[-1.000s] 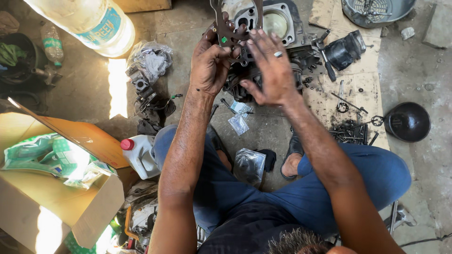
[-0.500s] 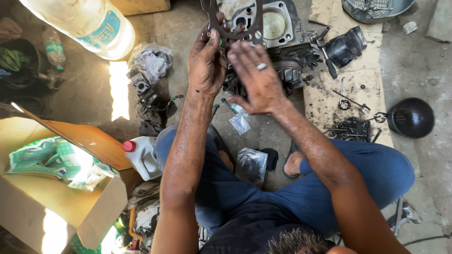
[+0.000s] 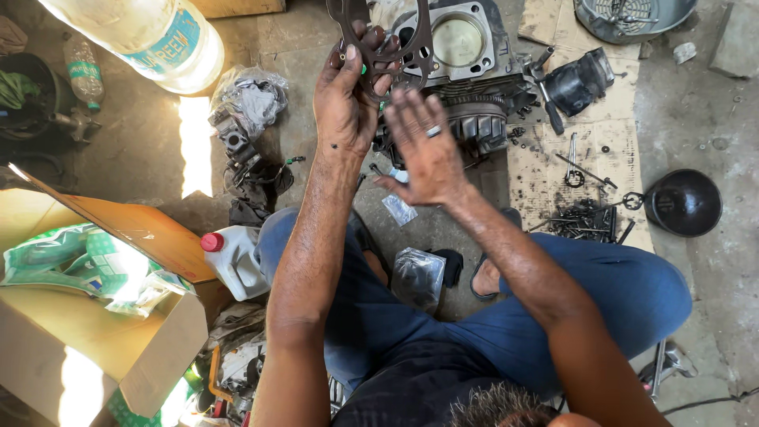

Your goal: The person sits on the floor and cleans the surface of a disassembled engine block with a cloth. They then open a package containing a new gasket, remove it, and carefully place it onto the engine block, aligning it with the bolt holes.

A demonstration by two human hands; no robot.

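Right hand lowered off gasket, left hand gripping

Both forearms reach up the middle of the frame; left hand at upper centre, fingers curled shut in a grip; right hand just below-right, open, fingers spread.

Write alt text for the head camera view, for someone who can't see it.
A seated person's left hand holds up a thin dark gasket over an engine block on the floor, while the open right hand hovers beside it. Loose bolts, a black funnel and a white jug lie around.
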